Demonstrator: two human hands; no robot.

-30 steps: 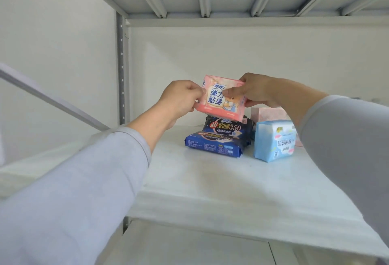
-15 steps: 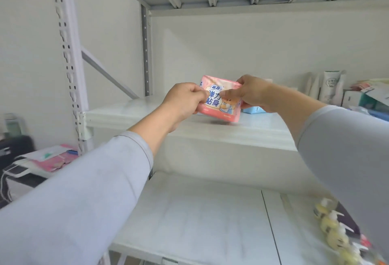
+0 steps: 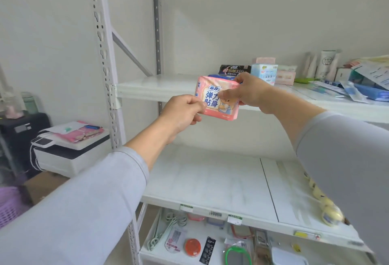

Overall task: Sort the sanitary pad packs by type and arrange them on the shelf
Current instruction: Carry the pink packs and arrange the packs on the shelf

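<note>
A pink sanitary pad pack with blue lettering hangs in front of the upper shelf. My left hand pinches its left edge and my right hand grips its right side. On the shelf behind it lie a black pack on a dark blue one, a light blue pack, a pink pack behind and another pink pack to the right.
Tubes, boxes and papers crowd the upper shelf's right end. The middle shelf holds yellow bottles at its right. Small goods fill the lowest shelf. A printer stands left of the shelf upright.
The view has pulled back and dropped, so lower shelves and the printer now show. Both hands still hold the pink pack, now in front of the shelf edge instead of over the shelf.
</note>
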